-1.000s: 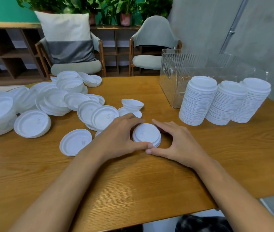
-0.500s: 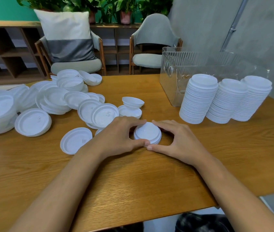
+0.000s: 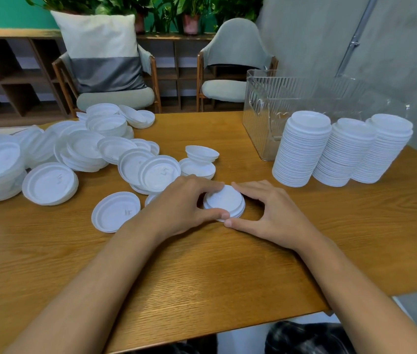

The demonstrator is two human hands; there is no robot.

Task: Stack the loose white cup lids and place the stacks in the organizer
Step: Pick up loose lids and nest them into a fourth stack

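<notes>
Short lid stack (image 3: 225, 201) sits mid-counter (image 3: 202, 272). Left hand (image 3: 182, 208) and right hand (image 3: 276, 215) each curl thumb and forefinger round its rim. Loose lids (image 3: 49, 183) lie scattered at left. Three tall stacks (image 3: 342, 154) stand just beside the clear organizer (image 3: 261, 116), right.

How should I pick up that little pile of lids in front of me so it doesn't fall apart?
Grip the little pile of lids by its rim, from both sides at once. It lies flat and low on the table, so fingertips probably catch best under the bottom edge. The left hand and right hand curl round it this way.
</notes>
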